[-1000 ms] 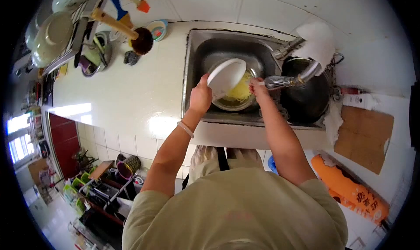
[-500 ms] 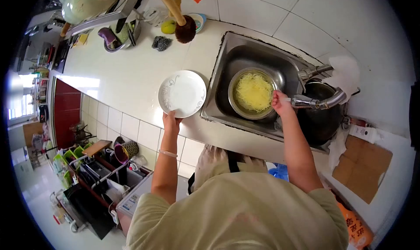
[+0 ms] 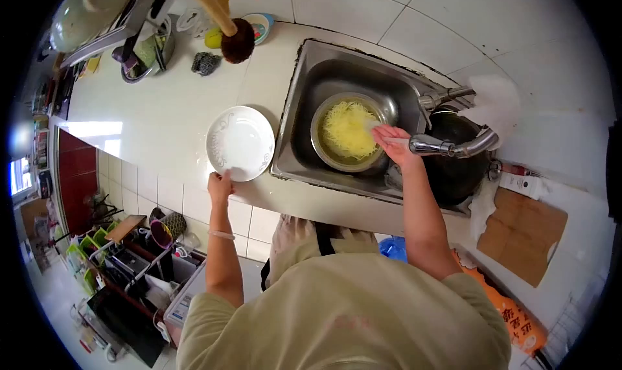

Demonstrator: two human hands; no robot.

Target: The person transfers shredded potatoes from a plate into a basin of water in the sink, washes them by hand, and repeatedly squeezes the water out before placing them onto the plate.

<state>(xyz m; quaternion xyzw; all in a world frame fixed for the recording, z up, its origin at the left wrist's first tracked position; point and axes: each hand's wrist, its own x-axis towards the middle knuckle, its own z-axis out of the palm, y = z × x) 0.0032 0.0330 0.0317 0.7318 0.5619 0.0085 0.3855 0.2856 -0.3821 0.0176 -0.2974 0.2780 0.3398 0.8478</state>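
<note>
My left hand (image 3: 220, 185) pinches the near rim of a white plate (image 3: 240, 143) with a grey leaf pattern. The plate is over the counter, just left of the sink; I cannot tell if it rests there. Under the faucet spout (image 3: 433, 144) my right hand (image 3: 394, 144) is open with its fingers stretched out, and water runs onto it. Below and left of those fingers, a round metal bowl (image 3: 316, 137) sits in the steel sink (image 3: 285, 155). Thin pale-yellow shreds (image 3: 350, 129) lie in water inside it.
A dark wok (image 3: 457, 175) stands right of the sink, beneath the faucet. Along the back of the counter (image 3: 162, 117) are a scouring pad (image 3: 205, 63), a hanging brush (image 3: 238, 41) and a bowl of vegetables (image 3: 154, 59). Cardboard (image 3: 522, 235) lies at right.
My right hand has gone from closed fingers to an open hand under the spout. My left hand keeps hold of the plate. The whole view has shifted slightly.
</note>
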